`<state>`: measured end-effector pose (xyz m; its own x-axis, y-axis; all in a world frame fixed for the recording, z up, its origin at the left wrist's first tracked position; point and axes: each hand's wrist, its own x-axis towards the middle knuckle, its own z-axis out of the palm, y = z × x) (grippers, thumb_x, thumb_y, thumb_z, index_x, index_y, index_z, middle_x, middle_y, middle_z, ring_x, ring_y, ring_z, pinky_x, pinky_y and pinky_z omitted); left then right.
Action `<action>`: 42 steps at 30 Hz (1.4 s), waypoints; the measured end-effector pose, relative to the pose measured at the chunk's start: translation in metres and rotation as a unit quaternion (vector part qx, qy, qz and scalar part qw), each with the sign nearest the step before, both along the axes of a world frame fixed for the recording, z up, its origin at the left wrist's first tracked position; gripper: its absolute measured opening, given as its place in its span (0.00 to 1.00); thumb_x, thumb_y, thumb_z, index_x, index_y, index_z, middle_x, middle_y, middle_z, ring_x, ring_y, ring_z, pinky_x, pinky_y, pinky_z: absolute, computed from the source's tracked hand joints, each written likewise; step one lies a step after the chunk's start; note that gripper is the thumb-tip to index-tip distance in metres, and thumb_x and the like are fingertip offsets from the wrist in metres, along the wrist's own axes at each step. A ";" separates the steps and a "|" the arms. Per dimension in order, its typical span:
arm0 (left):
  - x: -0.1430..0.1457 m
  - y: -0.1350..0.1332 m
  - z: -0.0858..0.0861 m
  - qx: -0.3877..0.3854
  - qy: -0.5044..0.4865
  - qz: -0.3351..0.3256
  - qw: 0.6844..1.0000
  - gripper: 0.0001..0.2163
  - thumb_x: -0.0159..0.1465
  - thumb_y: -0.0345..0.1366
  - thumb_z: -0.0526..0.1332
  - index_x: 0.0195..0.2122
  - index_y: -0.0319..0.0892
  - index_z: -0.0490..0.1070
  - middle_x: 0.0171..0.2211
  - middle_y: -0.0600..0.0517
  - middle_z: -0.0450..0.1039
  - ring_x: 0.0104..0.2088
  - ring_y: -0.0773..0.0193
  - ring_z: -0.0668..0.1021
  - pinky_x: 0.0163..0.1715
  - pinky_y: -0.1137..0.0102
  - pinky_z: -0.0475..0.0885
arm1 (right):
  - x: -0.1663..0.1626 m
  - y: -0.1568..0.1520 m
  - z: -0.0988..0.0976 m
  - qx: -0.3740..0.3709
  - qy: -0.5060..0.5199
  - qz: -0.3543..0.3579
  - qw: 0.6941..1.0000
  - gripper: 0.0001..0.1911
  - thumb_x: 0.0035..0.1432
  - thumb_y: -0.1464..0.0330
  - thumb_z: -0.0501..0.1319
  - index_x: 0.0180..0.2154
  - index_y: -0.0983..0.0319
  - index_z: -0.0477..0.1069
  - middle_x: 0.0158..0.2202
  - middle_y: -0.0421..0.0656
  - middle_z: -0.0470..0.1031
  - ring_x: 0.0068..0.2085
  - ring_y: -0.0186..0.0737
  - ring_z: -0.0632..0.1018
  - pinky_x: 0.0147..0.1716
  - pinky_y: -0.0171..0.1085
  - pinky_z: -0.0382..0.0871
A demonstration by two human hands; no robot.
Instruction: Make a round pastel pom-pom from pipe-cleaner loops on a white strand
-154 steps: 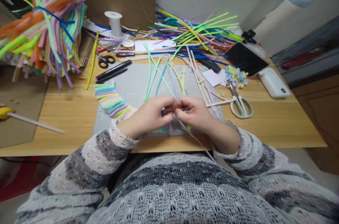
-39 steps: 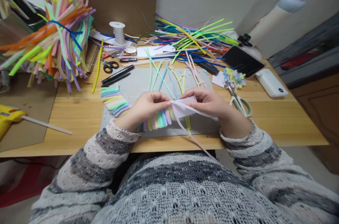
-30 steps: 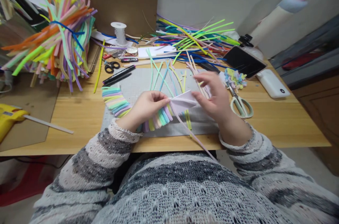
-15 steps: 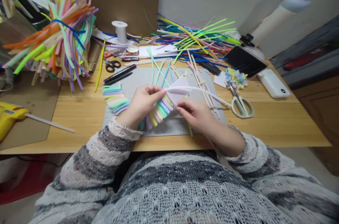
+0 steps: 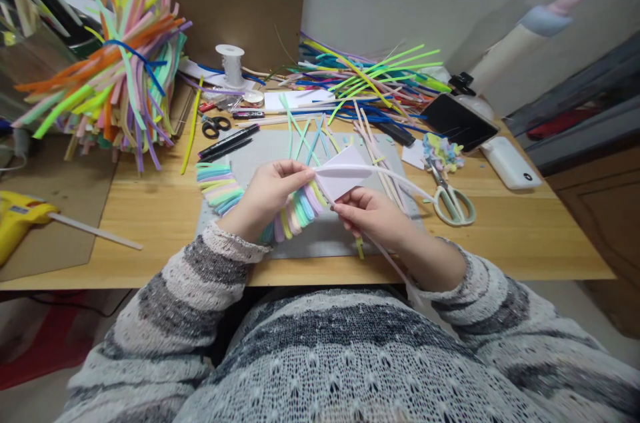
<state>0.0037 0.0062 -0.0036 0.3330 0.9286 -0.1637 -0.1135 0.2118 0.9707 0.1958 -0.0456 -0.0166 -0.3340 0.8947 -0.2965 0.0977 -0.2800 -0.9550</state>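
My left hand (image 5: 267,196) is closed on the end of a curved band of wrapped pastel pipe cleaners (image 5: 220,186) that lies on the grey cutting mat (image 5: 265,150). A white paper strip (image 5: 345,173) sticks out from the wrapped end. A pale lilac pipe cleaner (image 5: 395,178) loops over that strip and runs back toward my lap. My right hand (image 5: 373,216) pinches this pipe cleaner just under the strip.
Loose pastel pipe cleaners (image 5: 305,133) lie on the mat, with bright piles at the back (image 5: 370,73) and a large bundle at the left (image 5: 107,76). Green-handled scissors (image 5: 450,200), black scissors (image 5: 216,124), markers (image 5: 227,141), a thread spool (image 5: 230,63), a phone (image 5: 457,122) and a yellow glue gun (image 5: 20,216) lie around.
My right hand came back from the far side of the paper strip to below it, carrying the lilac pipe cleaner round the strip. My left hand lifted the wrapped band slightly.
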 end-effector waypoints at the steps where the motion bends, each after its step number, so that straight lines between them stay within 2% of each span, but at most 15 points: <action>1: 0.000 0.000 0.000 -0.001 -0.002 -0.004 1.000 0.12 0.49 0.40 0.69 0.25 0.37 0.72 0.22 0.55 0.71 0.23 0.72 0.70 0.27 0.74 0.65 | 0.001 0.000 0.002 0.002 0.008 0.004 1.000 0.16 0.52 0.57 0.64 0.33 0.62 0.68 0.18 0.34 0.67 0.17 0.27 0.65 0.15 0.30 0.59; 3: -0.001 0.001 0.000 0.004 -0.005 -0.008 1.000 0.11 0.49 0.40 0.69 0.26 0.38 0.72 0.22 0.55 0.71 0.23 0.72 0.70 0.27 0.74 0.65 | 0.002 0.001 0.004 0.031 0.016 -0.003 0.999 0.19 0.50 0.55 0.65 0.36 0.63 0.68 0.23 0.38 0.70 0.22 0.31 0.70 0.21 0.32 0.67; 5: -0.001 0.001 0.000 0.019 0.001 -0.010 1.000 0.11 0.50 0.40 0.68 0.25 0.38 0.71 0.22 0.56 0.70 0.23 0.72 0.69 0.27 0.74 0.66 | 0.004 0.003 0.005 0.088 0.025 -0.051 0.994 0.24 0.49 0.53 0.66 0.41 0.62 0.67 0.30 0.42 0.73 0.29 0.35 0.74 0.29 0.36 0.72; 7: -0.001 0.001 0.001 0.034 0.015 -0.017 0.999 0.10 0.50 0.39 0.68 0.25 0.38 0.71 0.21 0.56 0.70 0.23 0.72 0.69 0.28 0.74 0.66 | 0.006 0.006 0.005 0.157 0.037 -0.122 0.979 0.29 0.50 0.51 0.64 0.49 0.59 0.64 0.37 0.44 0.73 0.34 0.36 0.75 0.33 0.37 0.73; 9: 0.000 0.000 0.002 0.041 0.031 -0.026 0.998 0.09 0.51 0.38 0.68 0.25 0.38 0.71 0.22 0.56 0.70 0.23 0.73 0.69 0.27 0.74 0.66 | 0.011 0.010 0.006 0.222 0.034 -0.178 0.958 0.29 0.53 0.51 0.62 0.53 0.55 0.60 0.43 0.44 0.71 0.38 0.37 0.75 0.35 0.37 0.73; 12: 0.000 -0.001 0.002 0.045 0.056 -0.044 0.996 0.08 0.52 0.38 0.67 0.26 0.38 0.72 0.23 0.55 0.71 0.23 0.72 0.69 0.25 0.75 0.65 | 0.018 0.016 0.010 0.299 -0.025 -0.203 0.932 0.19 0.57 0.53 0.60 0.47 0.54 0.65 0.49 0.45 0.69 0.45 0.40 0.74 0.40 0.38 0.72; 15: 0.000 -0.002 0.001 0.048 0.070 -0.073 0.994 0.09 0.53 0.38 0.66 0.27 0.38 0.72 0.23 0.54 0.71 0.23 0.72 0.69 0.24 0.74 0.65 | 0.024 0.022 0.015 0.327 -0.050 -0.204 0.921 0.12 0.57 0.55 0.60 0.36 0.56 0.68 0.48 0.44 0.68 0.44 0.39 0.74 0.42 0.40 0.72; 18: 0.000 -0.002 -0.002 0.057 0.075 -0.090 0.991 0.09 0.53 0.38 0.66 0.28 0.38 0.72 0.24 0.54 0.72 0.23 0.72 0.70 0.24 0.74 0.65 | 0.025 0.026 0.017 0.312 -0.027 -0.207 0.927 0.11 0.56 0.57 0.61 0.34 0.57 0.68 0.46 0.42 0.68 0.39 0.36 0.75 0.40 0.39 0.72; 22: 0.000 -0.002 -0.003 0.064 0.074 -0.087 0.991 0.09 0.53 0.39 0.66 0.28 0.38 0.72 0.25 0.53 0.72 0.24 0.71 0.71 0.26 0.73 0.66 | 0.024 0.027 0.015 0.271 -0.007 -0.218 0.938 0.09 0.55 0.59 0.61 0.35 0.57 0.69 0.40 0.42 0.70 0.38 0.36 0.74 0.39 0.38 0.72; 28: 0.000 -0.002 -0.003 0.075 0.078 -0.089 0.990 0.09 0.54 0.39 0.66 0.29 0.38 0.72 0.25 0.54 0.72 0.24 0.72 0.71 0.26 0.74 0.66 | 0.025 0.026 0.009 0.253 0.038 -0.233 0.938 0.08 0.53 0.61 0.63 0.31 0.58 0.69 0.39 0.41 0.70 0.35 0.33 0.73 0.38 0.37 0.72; 36: -0.001 -0.003 -0.003 0.081 0.085 -0.085 0.989 0.11 0.54 0.40 0.66 0.29 0.37 0.72 0.25 0.53 0.72 0.24 0.71 0.71 0.26 0.74 0.67 | 0.024 0.025 0.009 0.228 0.053 -0.248 0.940 0.09 0.51 0.61 0.64 0.31 0.58 0.69 0.35 0.40 0.72 0.33 0.33 0.73 0.38 0.37 0.71; 42: 0.000 -0.003 -0.004 0.095 0.103 -0.081 0.987 0.10 0.54 0.39 0.65 0.29 0.37 0.72 0.25 0.53 0.72 0.24 0.71 0.71 0.25 0.74 0.66 | 0.019 0.024 0.010 0.114 0.155 -0.266 0.945 0.11 0.45 0.62 0.68 0.28 0.60 0.69 0.25 0.37 0.70 0.28 0.31 0.72 0.28 0.32 0.67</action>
<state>0.0036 0.0031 -0.0078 0.4581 0.8861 -0.0709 0.1111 0.0221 0.9936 0.2144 -0.0215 -0.0065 0.1414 0.9892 -0.0385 -0.2940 0.0049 -0.9558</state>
